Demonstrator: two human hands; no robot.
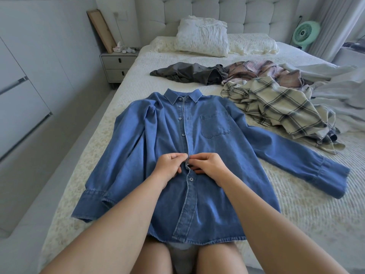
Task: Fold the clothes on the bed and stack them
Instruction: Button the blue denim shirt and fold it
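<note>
Cream bedding covers the bed point(296, 194), and the denim shirt point(207, 155) lies on it face up, collar toward the headboard, both sleeves spread out to the sides. It is laid flat like this probably so that the front can be closed before folding. The left hand point(169, 165) and the right hand point(211, 165) meet on the shirt's button strip, around its middle, fingers curled and pinching the two edges of cloth together, it seems to fasten a button. Beyond the shirt's collar lies a dark grey garment point(189, 73). Beyond its pocket side, a plaid shirt point(276, 107) and a pinkish checked garment point(272, 73) wait unfolded.
</note>
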